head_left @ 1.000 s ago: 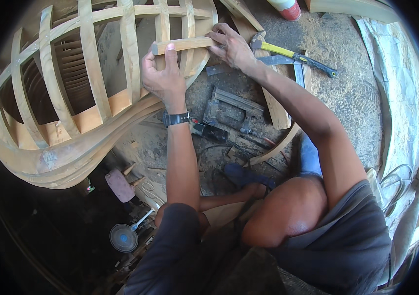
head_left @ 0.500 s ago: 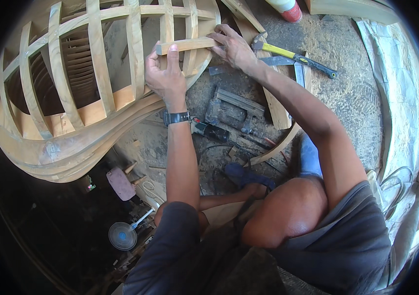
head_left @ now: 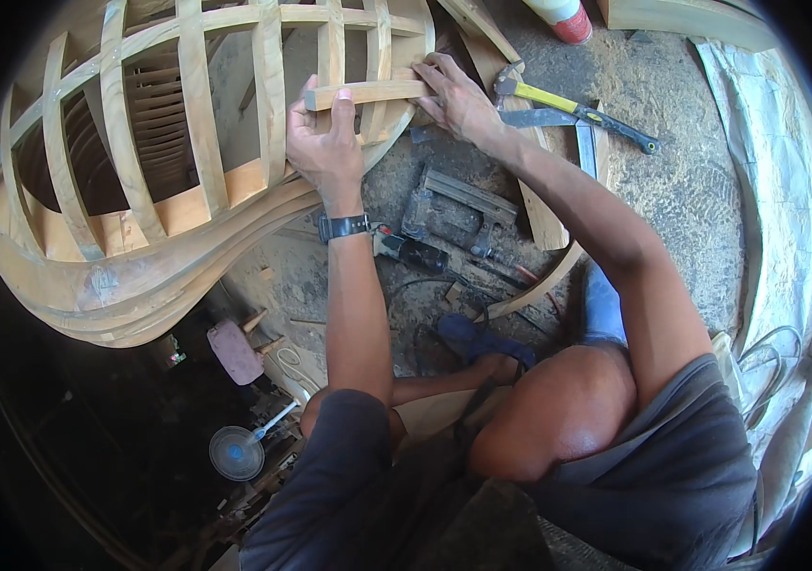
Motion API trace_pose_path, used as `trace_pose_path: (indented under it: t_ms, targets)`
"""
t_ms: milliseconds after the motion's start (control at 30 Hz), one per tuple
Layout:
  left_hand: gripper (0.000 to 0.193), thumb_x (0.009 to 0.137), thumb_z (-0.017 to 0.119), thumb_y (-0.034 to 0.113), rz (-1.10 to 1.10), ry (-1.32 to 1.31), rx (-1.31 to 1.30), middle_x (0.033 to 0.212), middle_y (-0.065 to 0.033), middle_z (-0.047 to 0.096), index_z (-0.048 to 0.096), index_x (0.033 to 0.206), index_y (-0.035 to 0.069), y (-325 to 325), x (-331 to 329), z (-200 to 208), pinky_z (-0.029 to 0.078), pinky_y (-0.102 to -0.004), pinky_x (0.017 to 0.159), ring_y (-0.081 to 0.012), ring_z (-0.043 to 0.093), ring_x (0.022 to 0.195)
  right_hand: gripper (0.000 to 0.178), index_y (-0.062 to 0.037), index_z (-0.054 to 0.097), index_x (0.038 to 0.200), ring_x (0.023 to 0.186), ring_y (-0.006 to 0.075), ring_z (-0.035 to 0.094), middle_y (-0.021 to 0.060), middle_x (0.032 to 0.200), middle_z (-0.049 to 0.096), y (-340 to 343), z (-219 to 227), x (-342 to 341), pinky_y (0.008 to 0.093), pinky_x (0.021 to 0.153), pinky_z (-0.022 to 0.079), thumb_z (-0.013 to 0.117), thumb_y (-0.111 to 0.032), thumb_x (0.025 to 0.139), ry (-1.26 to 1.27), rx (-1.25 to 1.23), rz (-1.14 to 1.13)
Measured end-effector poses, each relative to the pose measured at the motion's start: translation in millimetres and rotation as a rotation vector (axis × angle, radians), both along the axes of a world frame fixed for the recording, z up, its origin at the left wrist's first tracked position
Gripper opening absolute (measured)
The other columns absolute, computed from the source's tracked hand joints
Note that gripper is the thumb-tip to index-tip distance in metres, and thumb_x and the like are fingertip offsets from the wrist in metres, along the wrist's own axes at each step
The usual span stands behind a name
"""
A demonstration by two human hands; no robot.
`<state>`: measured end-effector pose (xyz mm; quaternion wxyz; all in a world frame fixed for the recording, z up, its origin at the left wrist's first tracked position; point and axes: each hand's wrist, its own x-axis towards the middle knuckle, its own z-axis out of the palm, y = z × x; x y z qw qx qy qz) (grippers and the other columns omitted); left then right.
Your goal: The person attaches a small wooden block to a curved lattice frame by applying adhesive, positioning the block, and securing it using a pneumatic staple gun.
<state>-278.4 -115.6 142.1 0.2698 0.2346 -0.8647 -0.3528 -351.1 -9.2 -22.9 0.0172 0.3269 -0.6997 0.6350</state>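
Between my two hands a short wooden strip [head_left: 373, 92] lies crosswise over the slats of a curved wooden lattice frame [head_left: 201, 143]. My left hand [head_left: 327, 143], with a dark wristwatch [head_left: 343, 226] on its wrist, is closed round the strip's left end, thumb on its near face. At the strip's other end, by the frame's right edge, my right hand [head_left: 458, 100] grips with bent fingers. Its fingertips are partly hidden behind the wood. Just right of that hand rests a hammer [head_left: 577, 109] with a yellow and black handle.
Below my hands lie a nail gun [head_left: 463, 205] and a power tool [head_left: 411, 251] with a cord. A metal square [head_left: 585, 147] and wooden boards [head_left: 541, 205] are near my right forearm. A mallet [head_left: 235, 352] and a small fan [head_left: 237, 453] stand lower left.
The view has shifted slightly. Both hands keep their hold on the strip, which sits in nearly the same place across the slats.
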Motion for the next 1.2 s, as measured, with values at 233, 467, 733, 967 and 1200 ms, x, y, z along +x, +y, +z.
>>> trace_pose_path:
  t_ms: [233,467,733,967,1200]
  targets:
    - [0.031,0.079,0.082,0.02,-0.138,-0.13,-0.335,0.145,-0.0258,0.054,0.07,0.094,-0.004,1.3,13.5,5.7,0.04,-0.0417,0.111,-0.0361,0.054,0.133,0.037,-0.0014,0.058,0.122,0.107,0.0402,0.06,0.0202,0.12,0.058,29.0,-12.0,42.6,0.0451,0.093,0.051,0.064,-0.025,0.094,-0.133,0.084,0.134]
    - [0.029,0.075,0.082,0.024,-0.234,-0.171,-0.329,0.149,-0.0262,0.05,0.072,0.084,-0.002,-1.4,15.6,15.6,0.036,-0.0422,0.114,-0.0376,0.048,0.139,0.043,-0.0022,0.058,0.126,0.103,0.0374,0.062,0.0172,0.112,0.064,19.3,4.5,2.1,0.0431,0.094,0.05,0.063,-0.032,0.095,-0.182,0.024,0.035]
    - [0.032,0.073,0.084,0.026,-0.22,-0.178,-0.294,0.149,-0.026,0.051,0.072,0.081,-0.002,2.3,11.8,16.4,0.036,-0.0422,0.114,-0.0367,0.05,0.137,0.041,-0.0095,0.061,0.131,0.112,0.0351,0.064,0.0125,0.121,0.068,-11.9,9.7,-28.8,0.0454,0.096,0.051,0.063,-0.029,0.095,-0.023,0.229,0.126]
    - [0.028,0.073,0.083,0.022,-0.203,-0.168,-0.243,0.148,-0.0265,0.051,0.073,0.081,-0.003,-5.6,18.7,22.7,0.035,-0.0417,0.115,-0.0362,0.049,0.138,0.038,-0.0102,0.064,0.127,0.108,0.0362,0.065,0.013,0.119,0.069,-18.1,28.4,-25.2,0.0458,0.092,0.053,0.065,-0.029,0.094,-0.032,0.265,0.194]
    - [0.025,0.074,0.083,0.019,-0.282,-0.164,-0.187,0.15,-0.0277,0.048,0.075,0.083,-0.002,-1.1,7.4,13.2,0.034,-0.0425,0.116,-0.0375,0.046,0.141,0.045,-0.0123,0.062,0.137,0.083,0.0272,0.067,0.0096,0.099,0.07,-12.0,1.0,-63.1,0.0392,0.075,0.054,0.066,-0.03,0.096,-0.108,0.211,0.386]
